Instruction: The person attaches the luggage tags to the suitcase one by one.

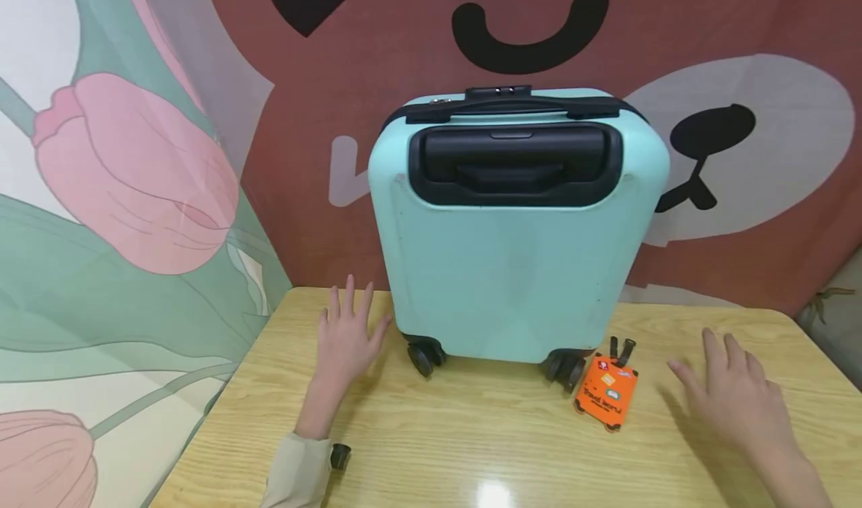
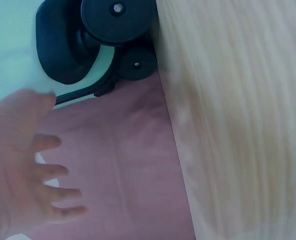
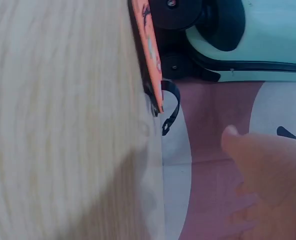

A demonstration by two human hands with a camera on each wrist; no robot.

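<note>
Left hand (image 1: 346, 336), lower left of centre in the head view: fingers straight and spread, grasping nothing, just beside the suitcase's lower left corner. Right hand (image 1: 730, 392), lower right: fingers relaxed and apart, grasping nothing, near the tag. Suitcase (image 1: 515, 231), mint green, centre of frame, upright on black wheels (image 1: 426, 357) on the table (image 1: 471, 448). Luggage tag (image 1: 606, 390), orange with black strap, flat on the table, just beside the right wheels, between suitcase and right hand.

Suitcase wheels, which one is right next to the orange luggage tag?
The front wheel on the person's right; the orange luggage tag lies beside it. The other front wheel is near the left hand.
</note>
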